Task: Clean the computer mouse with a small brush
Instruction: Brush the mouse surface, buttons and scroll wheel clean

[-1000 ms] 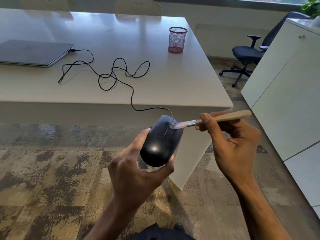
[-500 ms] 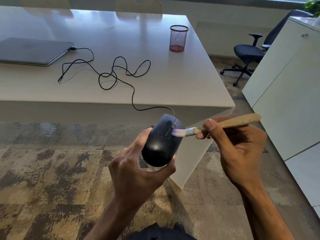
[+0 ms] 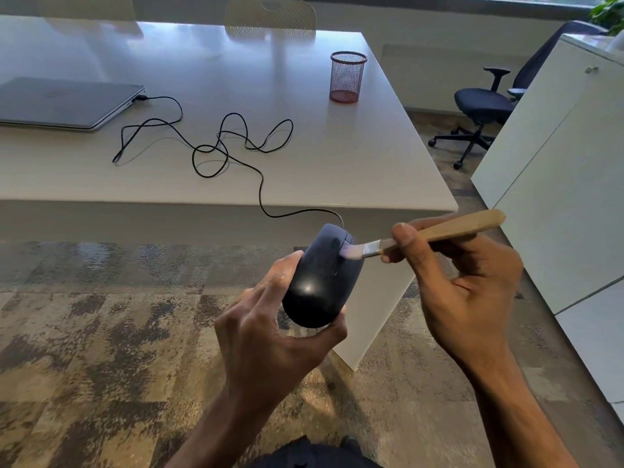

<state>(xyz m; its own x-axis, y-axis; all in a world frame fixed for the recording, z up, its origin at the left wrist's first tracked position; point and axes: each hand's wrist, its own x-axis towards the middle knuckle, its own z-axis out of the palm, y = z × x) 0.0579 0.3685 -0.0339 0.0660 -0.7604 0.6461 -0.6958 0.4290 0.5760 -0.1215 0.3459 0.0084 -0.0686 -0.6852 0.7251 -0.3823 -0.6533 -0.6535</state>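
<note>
A white desk [image 3: 337, 157] fills the upper half of the view, its near right corner standing on a white panel leg over patterned brown-grey carpet [image 3: 101, 332]. At about ten o'clock on the desk lies a closed grey laptop [image 3: 64, 103], flat, with a plug in its right edge. A black cable [image 3: 216, 146] runs from that plug, loops loosely across the middle of the top and drops over the near edge at about five o'clock. A red mesh pen cup [image 3: 347, 77] stands upright at about two o'clock, well apart from the laptop.
</note>
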